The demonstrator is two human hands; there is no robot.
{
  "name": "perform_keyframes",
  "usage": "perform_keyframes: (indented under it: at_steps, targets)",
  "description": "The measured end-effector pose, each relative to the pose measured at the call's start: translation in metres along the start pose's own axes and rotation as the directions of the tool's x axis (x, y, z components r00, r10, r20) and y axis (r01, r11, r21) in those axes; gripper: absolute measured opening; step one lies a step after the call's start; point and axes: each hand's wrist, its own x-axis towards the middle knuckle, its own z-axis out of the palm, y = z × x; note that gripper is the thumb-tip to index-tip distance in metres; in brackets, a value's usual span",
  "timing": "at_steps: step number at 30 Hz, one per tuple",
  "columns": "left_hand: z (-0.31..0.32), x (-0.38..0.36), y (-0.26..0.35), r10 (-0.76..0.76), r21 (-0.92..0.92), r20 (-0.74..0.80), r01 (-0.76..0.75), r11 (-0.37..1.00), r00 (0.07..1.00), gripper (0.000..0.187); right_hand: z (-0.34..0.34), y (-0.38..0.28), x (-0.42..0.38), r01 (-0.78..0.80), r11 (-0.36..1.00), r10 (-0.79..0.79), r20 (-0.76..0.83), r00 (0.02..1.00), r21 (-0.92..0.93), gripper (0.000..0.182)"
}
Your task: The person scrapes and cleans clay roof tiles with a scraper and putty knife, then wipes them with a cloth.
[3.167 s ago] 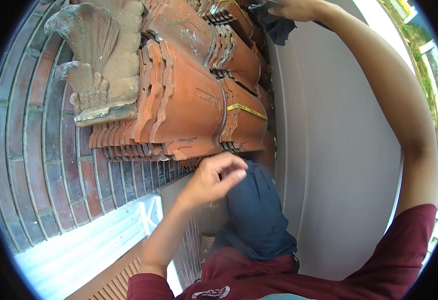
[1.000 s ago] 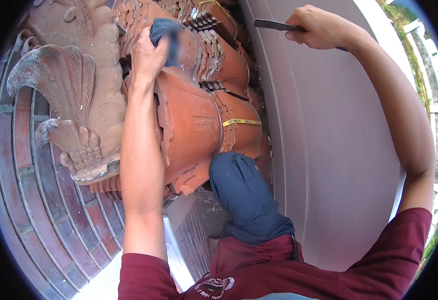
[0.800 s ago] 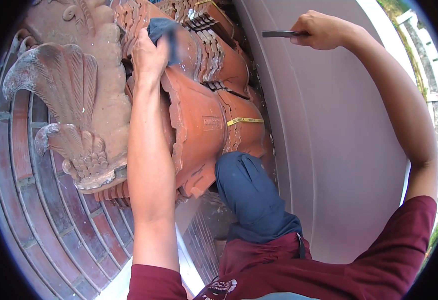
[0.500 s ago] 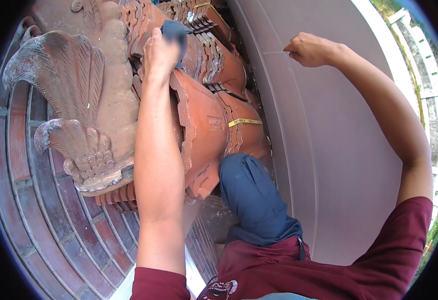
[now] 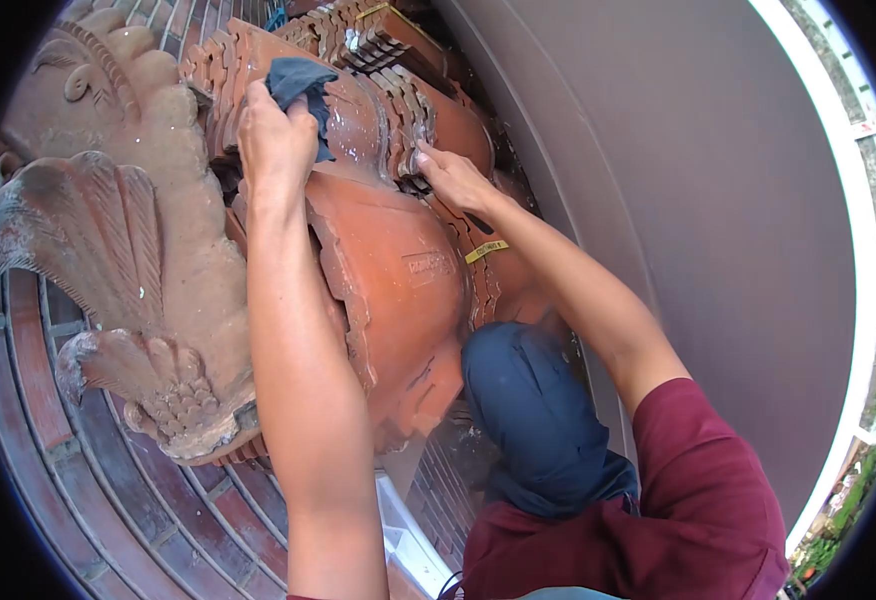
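My left hand (image 5: 276, 135) is closed around a dark grey cloth (image 5: 298, 82), part of which hangs beyond the fingers over a curved terracotta roof tile (image 5: 356, 120) with pale specks. To the right, my right hand (image 5: 453, 180) is at the jagged edges of stacked roof tiles (image 5: 406, 105), its fingers drawn together. Anything pinched there is too small or hidden to name. A large orange roof tile (image 5: 398, 255) with a stamped mark lies nearer to me, below both hands.
A carved terracotta ornament (image 5: 163, 300) stands left of the tiles, before a brick surface (image 5: 88, 500). A smooth grey-brown wall (image 5: 718, 220) rises on the right. My bent knee (image 5: 528, 410) is close to the front tiles. Yellow tape (image 5: 486, 250) lies across a tile.
My right hand has come down from beside the wall to the stacked tile edges. My left hand, still holding the cloth, appears further left and lower as the view shifts.
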Motion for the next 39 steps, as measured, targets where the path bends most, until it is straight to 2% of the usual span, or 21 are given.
perform_keyframes:
  at_steps: [2,6,10,16,17,21,22,24,25,28,31,33,37,39]
  targets:
    - [0.0,0.001,-0.002,0.003,0.06,-0.071,0.001,0.998,0.998,0.036,0.021,-0.002,0.005,-0.018,0.995,0.013,-0.052,0.999,-0.097,0.061]
    - [-0.001,0.002,-0.003,0.037,0.047,-0.028,-0.035,0.998,0.999,0.034,0.049,0.007,0.023,0.038,0.978,-0.057,-0.088,0.994,-0.204,0.059]
    - [-0.003,-0.001,0.0,0.052,0.063,-0.041,-0.05,0.997,0.998,0.034,0.055,0.005,0.039,0.016,0.983,-0.044,-0.148,0.988,-0.183,0.058]
    - [-0.002,0.004,-0.007,-0.002,0.098,-0.124,0.014,0.995,0.992,0.039,0.043,-0.032,0.087,0.211,0.97,-0.226,-0.142,0.964,-0.118,0.05]
    - [-0.005,0.004,-0.004,-0.054,0.087,-0.099,0.062,0.994,0.994,0.042,0.048,-0.026,0.091,0.234,0.955,-0.259,-0.123,0.958,-0.183,0.048]
    - [-0.004,0.003,-0.008,0.031,0.14,-0.15,-0.009,0.99,0.988,0.044,0.077,0.015,0.081,0.124,0.991,-0.131,-0.148,0.98,-0.057,0.048]
    - [-0.003,0.004,-0.01,0.048,0.153,-0.153,-0.024,0.988,0.987,0.044,0.08,0.017,0.09,0.153,0.987,-0.158,-0.176,0.972,-0.041,0.048]
    - [0.001,0.005,-0.014,0.057,0.164,-0.145,-0.033,0.986,0.988,0.044,0.081,0.0,0.093,0.192,0.981,-0.189,-0.224,0.956,-0.01,0.049]
    - [0.002,0.006,-0.015,0.05,0.161,-0.139,-0.027,0.987,0.989,0.043,0.075,-0.015,0.097,0.16,0.987,-0.155,-0.182,0.971,0.014,0.05]
    - [-0.002,0.001,-0.003,-0.036,0.144,-0.08,0.047,0.988,0.996,0.041,0.073,-0.033,0.102,0.121,0.991,-0.13,-0.214,0.968,-0.053,0.05]
    - [-0.005,0.0,0.001,-0.094,0.142,-0.056,0.101,0.985,0.994,0.04,0.072,-0.03,0.078,0.055,0.992,-0.068,-0.117,0.991,-0.11,0.049]
    - [-0.005,0.0,0.005,-0.128,0.139,-0.06,0.136,0.981,0.99,0.039,0.067,-0.029,0.081,0.097,0.987,-0.113,-0.122,0.986,-0.125,0.049]
    - [-0.003,0.002,-0.002,-0.051,0.125,-0.114,0.065,0.99,0.992,0.039,0.064,-0.041,0.092,0.087,0.986,-0.109,-0.151,0.983,-0.141,0.05]
    - [-0.005,0.0,-0.003,0.011,0.12,-0.136,0.005,0.993,0.991,0.04,0.069,-0.039,0.083,0.054,0.988,-0.071,-0.117,0.991,-0.145,0.05]
